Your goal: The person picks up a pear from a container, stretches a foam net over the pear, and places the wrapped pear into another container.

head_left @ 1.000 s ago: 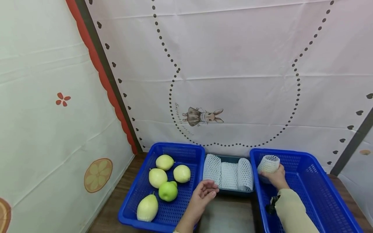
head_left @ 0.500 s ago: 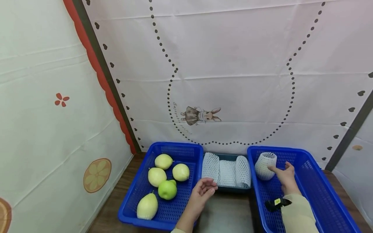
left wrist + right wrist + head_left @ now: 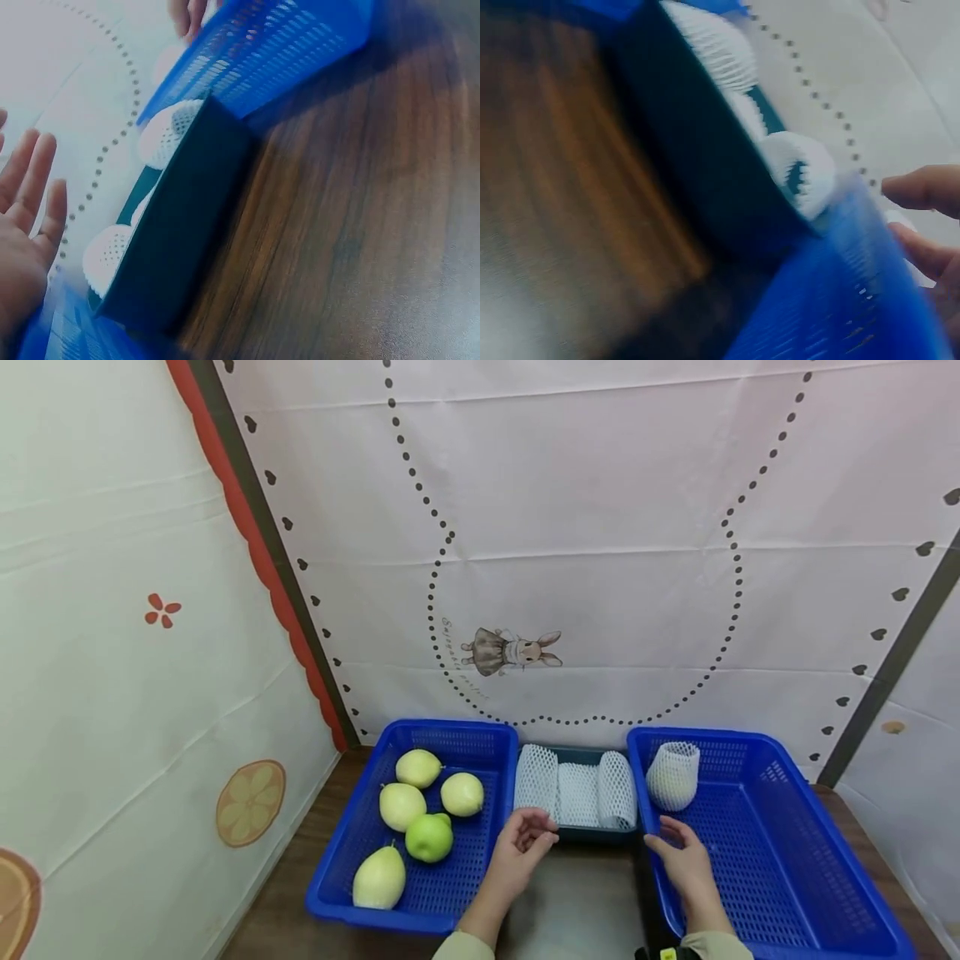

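Note:
My right hand (image 3: 686,864) is over the left rim of the right blue basket (image 3: 787,827), thumb and fingers apart with nothing between them. A white foam net sleeve (image 3: 673,777) stands in that basket's back left corner, a pale fruit faintly showing through its mesh. My left hand (image 3: 519,852), fingers loosely bent and holding nothing, hovers by the right side of the left blue basket (image 3: 330,893). In that basket lie several pale yellow pears (image 3: 378,878) and one brighter green fruit (image 3: 429,837). In the left wrist view the left fingers (image 3: 34,176) are spread.
Between the baskets, a dark green box (image 3: 596,836) holds three white foam net sleeves (image 3: 617,791). A grey surface (image 3: 577,902) lies in front of it on the wood-grain table (image 3: 277,902). White printed cloth (image 3: 600,527) hangs behind and at the sides.
My right hand has let go of the sleeved fruit, leaving it in the right basket, and has moved left and toward me to the basket's rim. The left hand has hardly moved.

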### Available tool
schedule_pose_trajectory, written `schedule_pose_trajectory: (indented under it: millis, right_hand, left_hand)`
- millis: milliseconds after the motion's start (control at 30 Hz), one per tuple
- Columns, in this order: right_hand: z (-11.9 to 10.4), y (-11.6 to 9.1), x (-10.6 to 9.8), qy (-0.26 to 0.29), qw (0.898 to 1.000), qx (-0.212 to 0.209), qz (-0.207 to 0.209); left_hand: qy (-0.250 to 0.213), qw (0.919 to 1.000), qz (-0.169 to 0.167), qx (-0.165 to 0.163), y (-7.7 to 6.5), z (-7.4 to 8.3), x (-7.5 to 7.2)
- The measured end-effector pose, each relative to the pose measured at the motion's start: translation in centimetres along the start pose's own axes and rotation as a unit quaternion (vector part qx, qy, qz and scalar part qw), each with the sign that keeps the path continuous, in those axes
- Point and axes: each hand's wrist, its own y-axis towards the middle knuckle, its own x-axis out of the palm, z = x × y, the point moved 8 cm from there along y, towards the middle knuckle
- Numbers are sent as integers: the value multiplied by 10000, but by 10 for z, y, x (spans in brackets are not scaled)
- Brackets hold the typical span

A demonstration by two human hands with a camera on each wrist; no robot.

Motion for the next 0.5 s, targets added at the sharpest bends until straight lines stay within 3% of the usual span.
schedule_pose_trajectory:
  millis: [67,167,267,367,433,500]
  right_hand:
    - [1,-2,4,-270,9996,-20,4]
    - [1,-1,6,-861,9962,-131,22]
    - [0,0,8,-1334,9908,-223,39]
    - [0,0,10,-1564,9874,-243,37]
    - [1,-1,10,-1610,9867,-231,53]
    - [1,-1,10,-1643,9861,-224,67]
  left_hand:
    - [280,9996,11,83,1,15,3]
    - [611,9980,53,-144,8,35,-1]
    - [1108,9935,46,-259,21,47,-23]
    - [1769,9832,107,-429,36,55,-58]
    - [2338,9689,117,-800,42,58,-85]
    - [2941,9452,106,-1414,42,56,-114]
